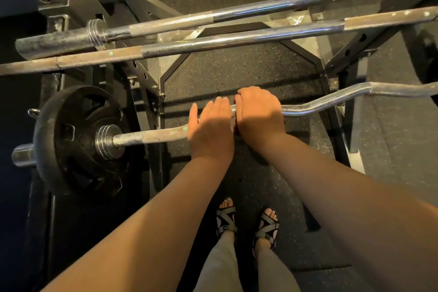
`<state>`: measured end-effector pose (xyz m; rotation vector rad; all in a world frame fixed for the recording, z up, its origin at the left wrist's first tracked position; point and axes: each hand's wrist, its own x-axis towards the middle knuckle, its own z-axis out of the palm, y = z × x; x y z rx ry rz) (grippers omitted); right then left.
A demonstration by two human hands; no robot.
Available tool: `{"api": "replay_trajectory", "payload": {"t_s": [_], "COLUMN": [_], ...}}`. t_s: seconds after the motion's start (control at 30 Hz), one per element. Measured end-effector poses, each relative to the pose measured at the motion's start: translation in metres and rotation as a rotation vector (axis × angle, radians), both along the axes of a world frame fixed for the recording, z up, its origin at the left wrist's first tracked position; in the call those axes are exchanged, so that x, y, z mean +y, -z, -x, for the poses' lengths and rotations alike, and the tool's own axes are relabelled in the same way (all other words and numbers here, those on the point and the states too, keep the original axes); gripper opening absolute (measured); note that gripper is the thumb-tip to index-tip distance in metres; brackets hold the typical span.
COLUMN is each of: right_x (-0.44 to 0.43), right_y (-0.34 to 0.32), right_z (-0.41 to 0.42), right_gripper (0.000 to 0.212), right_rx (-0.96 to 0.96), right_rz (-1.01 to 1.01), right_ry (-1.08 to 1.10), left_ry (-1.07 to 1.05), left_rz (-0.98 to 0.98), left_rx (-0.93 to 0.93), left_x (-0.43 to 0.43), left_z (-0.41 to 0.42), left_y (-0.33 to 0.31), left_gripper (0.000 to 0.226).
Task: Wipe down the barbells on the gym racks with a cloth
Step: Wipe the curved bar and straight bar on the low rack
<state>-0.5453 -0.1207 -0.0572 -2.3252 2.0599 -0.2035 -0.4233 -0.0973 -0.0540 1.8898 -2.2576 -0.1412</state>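
Hands meet at the middle of the curl bar [320, 104] in the head view, side by side and almost touching. The left hand [211, 125] lies flat over the bar with its fingers straight and together; its grip is slack and closes on nothing. The right hand [258, 111] has its fingers curled over the bar, a closed grip on the steel. A reddish sliver [235, 125] shows at the inner edge of the right hand; whether it is a cloth cannot be told.

The curl bar lies crosswise on the near side of the rack [147, 73], its wavy right half running toward the rack's right upright. At its left end, outside the left upright, sits a black weight plate [78, 140] on the sleeve.

Farther back on the rack two straight bars lie nearly parallel: the lower barbell [237, 39], chrome in the middle and rust-brown toward both ends, and behind it the upper barbell [272, 6], with a collar near its left end.

Below is speckled rubber floor [237, 71], where the person's feet stand in strapped sandals [226, 218].
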Motion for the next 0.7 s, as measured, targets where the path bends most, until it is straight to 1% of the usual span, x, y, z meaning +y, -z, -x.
{"api": "replay_trajectory", "payload": {"t_s": [0.07,0.1,0.13,0.2,0.27,0.3,0.33,0.4,0.43,0.53,0.6,0.67,0.7], "right_x": [-0.008,-0.007,-0.001,0.023,0.053,0.059,0.053,0.027,0.016,-0.005,0.006,0.023,0.032], "right_y": [-0.001,-0.002,-0.001,0.006,0.010,0.010,0.010,0.009,0.005,0.006,0.006,0.009,0.011], "right_z": [0.000,0.000,0.001,0.003,0.004,0.007,0.010,0.010,0.006,0.003,0.003,0.007,0.010], "right_gripper": [0.020,0.021,0.024,0.030,0.042,0.048,0.047,0.032,0.029,0.029,0.033,0.033,0.034], "right_rx": [0.022,0.020,-0.002,-0.115,-0.187,-0.179,-0.160,-0.080,-0.040,0.051,0.006,-0.106,-0.168], "right_rz": [-0.053,-0.026,0.050,0.182,0.195,0.187,0.177,0.173,0.156,0.075,0.084,0.153,0.172], "right_ry": [-0.024,-0.037,-0.036,-0.046,-0.104,-0.124,-0.129,-0.116,-0.094,-0.076,-0.069,-0.095,-0.117], "left_ry": [0.001,0.001,0.001,0.003,0.009,0.009,0.004,-0.014,-0.021,-0.036,-0.024,-0.029,-0.039], "left_rz": [-0.015,-0.020,-0.021,-0.025,-0.035,-0.033,-0.026,-0.023,-0.027,-0.042,-0.047,-0.047,-0.050], "left_rx": [-0.019,-0.028,-0.037,-0.039,-0.041,-0.042,-0.038,-0.027,-0.019,-0.011,-0.039,-0.047,-0.040], "left_x": [-0.003,-0.004,-0.004,-0.003,-0.002,-0.002,-0.002,-0.001,0.000,0.002,0.001,-0.002,-0.003], "left_z": [-0.001,-0.001,-0.001,0.000,0.001,0.002,0.002,0.002,0.003,0.005,0.007,0.010,0.011], "left_y": [0.002,0.002,0.002,-0.001,-0.003,-0.003,-0.003,-0.003,-0.003,-0.003,-0.003,-0.003,-0.005], "left_gripper": [0.050,0.051,0.051,0.050,0.052,0.051,0.049,0.046,0.048,0.055,0.047,0.033,0.031]}}
